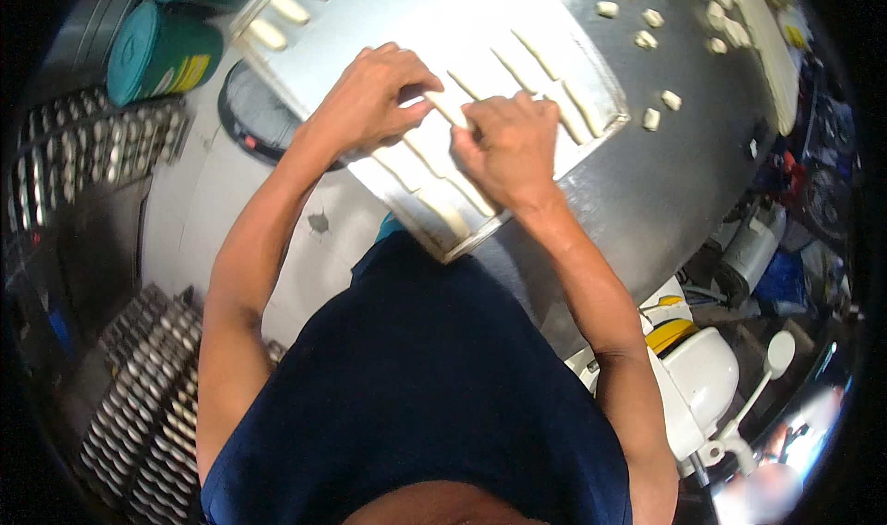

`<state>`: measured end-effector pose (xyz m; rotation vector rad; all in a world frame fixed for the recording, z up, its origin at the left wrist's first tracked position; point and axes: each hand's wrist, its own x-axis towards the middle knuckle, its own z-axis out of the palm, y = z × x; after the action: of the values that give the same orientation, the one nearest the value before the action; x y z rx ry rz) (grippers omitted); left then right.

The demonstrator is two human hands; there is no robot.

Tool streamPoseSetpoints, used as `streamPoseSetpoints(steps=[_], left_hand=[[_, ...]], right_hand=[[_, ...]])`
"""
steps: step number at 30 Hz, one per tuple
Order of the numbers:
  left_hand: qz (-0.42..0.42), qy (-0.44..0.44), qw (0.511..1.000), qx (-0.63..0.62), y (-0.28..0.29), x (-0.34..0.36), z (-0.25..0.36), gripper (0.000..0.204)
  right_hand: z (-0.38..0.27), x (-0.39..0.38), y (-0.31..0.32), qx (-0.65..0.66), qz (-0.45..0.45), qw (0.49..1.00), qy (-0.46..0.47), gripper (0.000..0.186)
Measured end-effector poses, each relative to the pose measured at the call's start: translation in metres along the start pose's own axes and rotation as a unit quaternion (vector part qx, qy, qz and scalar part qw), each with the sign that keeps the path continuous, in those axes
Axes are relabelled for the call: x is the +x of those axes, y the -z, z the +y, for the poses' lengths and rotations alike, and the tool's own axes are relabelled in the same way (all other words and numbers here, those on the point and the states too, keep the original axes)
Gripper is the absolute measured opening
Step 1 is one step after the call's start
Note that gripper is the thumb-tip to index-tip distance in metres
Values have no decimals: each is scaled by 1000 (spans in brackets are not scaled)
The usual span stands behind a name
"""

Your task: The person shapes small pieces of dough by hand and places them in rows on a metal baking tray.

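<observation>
A light rectangular tray (416, 12) with a worn metal rim holds several long, pale dough strips (439, 213) in rows. My left hand (370, 100) is closed on the left end of one dough strip (447, 108) over the middle of the tray. My right hand (508, 146), fingers curled, grips the right end of the same strip, low over the tray. Other strips lie below and to the right of my hands, and shorter ones line the tray's far left edge.
A curved metal table (665, 193) carries several small dough pieces (651, 119) and a long pale roll (776, 82). Teal buckets (148, 59) and corrugated baking racks (129, 400) are at the left. A white scooter (698, 377) and cluttered items stand at the right.
</observation>
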<state>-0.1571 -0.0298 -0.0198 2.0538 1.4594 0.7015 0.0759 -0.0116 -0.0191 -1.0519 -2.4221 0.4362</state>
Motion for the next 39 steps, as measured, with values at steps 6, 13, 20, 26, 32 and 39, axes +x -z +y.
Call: streamPoseSetpoints(steps=[6,13,20,26,32,39], left_hand=[[0,25,999,24,9,-1,10,33],[111,-18,992,-64,-13,79,35,30],[30,-228,973,-13,-131,282,60,35],[-118,-179,959,185,-246,369,39,14],[-88,-137,984,-70,-220,288,106,29],[-312,-158,934,-68,-219,26,148,47]], right_hand=[[51,1,44,84,92,990,-60,27],[222,-52,82,-71,70,970,-221,26],[189,-117,76,2,67,954,-292,21],[155,-246,70,96,134,923,-348,24],[142,-290,107,56,154,916,-367,25],[99,-451,57,-129,-25,934,-331,43]])
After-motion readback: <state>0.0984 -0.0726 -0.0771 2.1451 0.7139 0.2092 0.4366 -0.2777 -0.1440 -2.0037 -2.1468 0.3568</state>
